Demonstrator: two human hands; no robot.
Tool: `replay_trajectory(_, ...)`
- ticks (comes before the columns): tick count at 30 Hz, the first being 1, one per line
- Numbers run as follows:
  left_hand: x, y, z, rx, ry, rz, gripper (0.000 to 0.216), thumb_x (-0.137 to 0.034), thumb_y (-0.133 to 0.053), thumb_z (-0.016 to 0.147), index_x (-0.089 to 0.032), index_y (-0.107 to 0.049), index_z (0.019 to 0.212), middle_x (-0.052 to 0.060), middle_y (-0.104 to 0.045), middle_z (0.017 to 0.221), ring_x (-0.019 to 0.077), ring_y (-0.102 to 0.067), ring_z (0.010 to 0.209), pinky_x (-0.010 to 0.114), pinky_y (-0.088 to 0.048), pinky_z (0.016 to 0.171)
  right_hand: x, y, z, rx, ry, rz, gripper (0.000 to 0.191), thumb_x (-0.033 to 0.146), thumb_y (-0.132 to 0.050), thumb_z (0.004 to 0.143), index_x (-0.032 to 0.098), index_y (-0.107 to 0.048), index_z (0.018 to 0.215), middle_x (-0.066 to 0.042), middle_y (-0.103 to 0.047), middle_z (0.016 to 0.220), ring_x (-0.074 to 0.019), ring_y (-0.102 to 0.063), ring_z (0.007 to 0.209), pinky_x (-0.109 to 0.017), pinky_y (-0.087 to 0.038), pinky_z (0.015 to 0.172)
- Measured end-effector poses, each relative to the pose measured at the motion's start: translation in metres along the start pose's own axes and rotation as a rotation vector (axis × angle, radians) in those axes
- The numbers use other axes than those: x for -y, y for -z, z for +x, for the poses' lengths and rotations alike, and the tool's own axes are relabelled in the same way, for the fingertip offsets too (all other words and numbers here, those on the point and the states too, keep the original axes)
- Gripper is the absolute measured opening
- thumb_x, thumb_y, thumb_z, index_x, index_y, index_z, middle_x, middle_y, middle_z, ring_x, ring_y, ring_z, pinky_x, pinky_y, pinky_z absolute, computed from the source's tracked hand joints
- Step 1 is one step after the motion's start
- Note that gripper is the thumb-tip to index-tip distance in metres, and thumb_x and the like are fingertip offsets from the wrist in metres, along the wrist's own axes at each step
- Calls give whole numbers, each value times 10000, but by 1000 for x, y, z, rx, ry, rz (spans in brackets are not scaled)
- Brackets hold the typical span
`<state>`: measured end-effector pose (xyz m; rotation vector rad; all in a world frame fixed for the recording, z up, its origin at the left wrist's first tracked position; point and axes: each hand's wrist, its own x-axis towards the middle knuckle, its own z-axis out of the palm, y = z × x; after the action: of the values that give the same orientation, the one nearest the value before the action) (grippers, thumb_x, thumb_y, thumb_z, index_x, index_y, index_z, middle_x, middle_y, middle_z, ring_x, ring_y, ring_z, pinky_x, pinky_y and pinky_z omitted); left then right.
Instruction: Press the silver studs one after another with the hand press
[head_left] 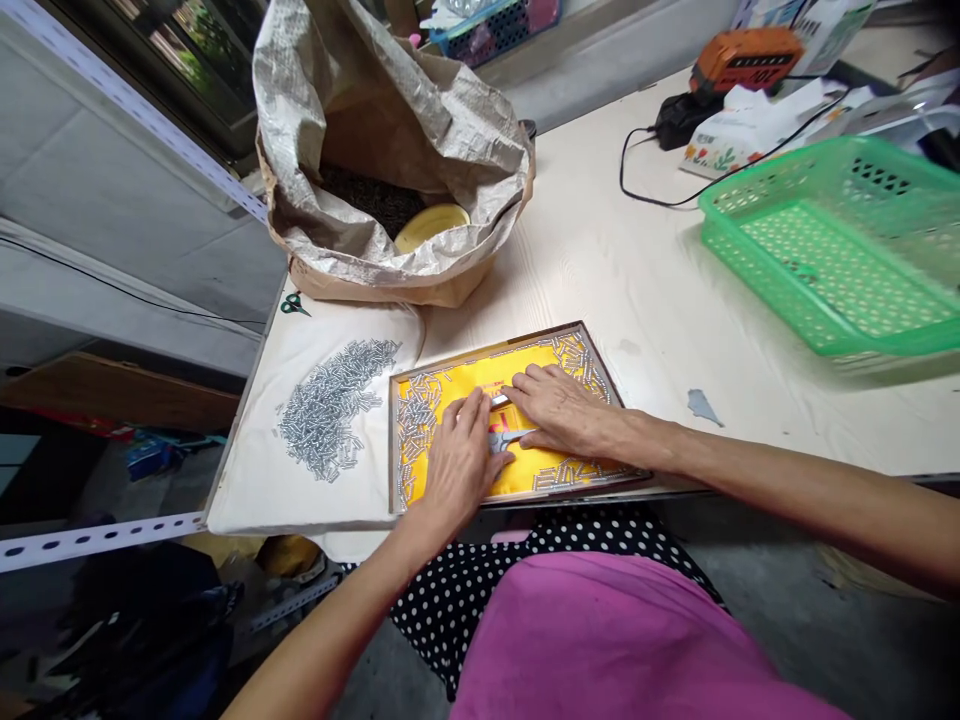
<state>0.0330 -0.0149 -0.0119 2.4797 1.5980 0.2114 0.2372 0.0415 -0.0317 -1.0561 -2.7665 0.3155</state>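
A shallow rectangular tray (393, 445) with a yellow bottom lies at the front edge of the table, small silver metal pins spread along its sides. My left hand (461, 455) is over its middle, fingers bent and close together. From the right, my right hand (559, 408) reaches in with curled fingers. Between the hands is a grey metal piece (507, 438), its kind unclear, touched by both thumbs. A short silver strip (499, 401) shows at the fingertips of both hands. Whatever lies under the fingers is hidden.
Left of the tray, a pile of metal pins (330, 410) lies on white cloth, with small scissors (294, 304) behind. A large open sack (360, 265) holds dark small pieces and a yellow bowl (433, 226). At right are a green basket (817, 325), an orange battery (746, 60) and a cable (679, 203).
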Motion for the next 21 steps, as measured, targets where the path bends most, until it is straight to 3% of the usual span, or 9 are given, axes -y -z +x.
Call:
replay_trajectory(4, 7, -1, 29, 200, -130, 45, 688, -328, -724, 848, -120, -408, 1423, 178, -565, 1357, 311, -521, 1189, 481, -467, 1041, -3, -3, -5, 20, -57, -42, 652, 487, -805, 716, 134, -582, 1218, -143, -630, 1134, -302, -527, 1000, -406, -414, 821)
replay_trajectory(8, 4, 4, 41, 275, -182, 68, 687, -348, -734, 843, -90, -426, 1399, 194, -536, 1368, 321, -494, 1206, 470, -459, 1045, -1, 1, -10, 24, -86, -78, 543, 463, -789, 743, 128, -618, 1134, -144, -637, 1059, -295, -537, 958, -397, -437, 801)
replay_trajectory(16, -3, 7, 41, 190, -159, 96, 280, -272, -579, 955, -140, -567, 1201, 118, -642, 1149, 278, -535, 1048, 431, -507, 921, 8, 1, -8, -37, -142, -144, 132, 203, -599, 922, 132, -645, 1023, -121, -652, 961, -261, -536, 910, -364, -404, 768)
replay_trajectory(21, 1, -2, 43, 183, -134, 136, 110, -261, -565, 966, -170, -627, 975, 85, -671, 999, 249, -568, 973, 383, -526, 845, 5, -12, -1, 10, -102, -87, 148, 139, -502, 963, 147, -648, 984, -103, -654, 928, -238, -525, 884, -351, -390, 774)
